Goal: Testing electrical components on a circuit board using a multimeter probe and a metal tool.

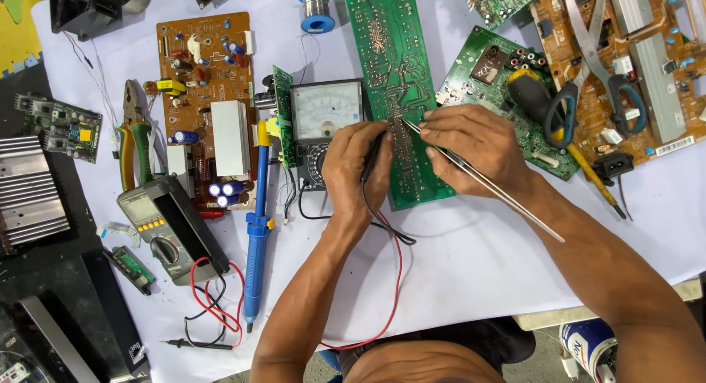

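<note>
A long green circuit board (pixel 393 66) lies solder side up in the middle of the white sheet. My left hand (pixel 357 169) grips a black test probe (pixel 371 153) with its tip on the board's solder side. My right hand (pixel 471 147) holds long metal tweezers (pixel 500 192), whose points touch the board close to the probe tip. Red and black leads (pixel 397 258) trail from my left hand toward me. An analog meter (pixel 323 114) with a white dial sits just left of the board.
A brown circuit board (pixel 209 81), pliers (pixel 132 140), a blue desoldering pump (pixel 257 228) and a grey digital meter (pixel 165 232) lie at the left. Scissors (pixel 599 81), a screwdriver (pixel 559 133) and more boards fill the right. A solder spool (pixel 316 8) stands at the back.
</note>
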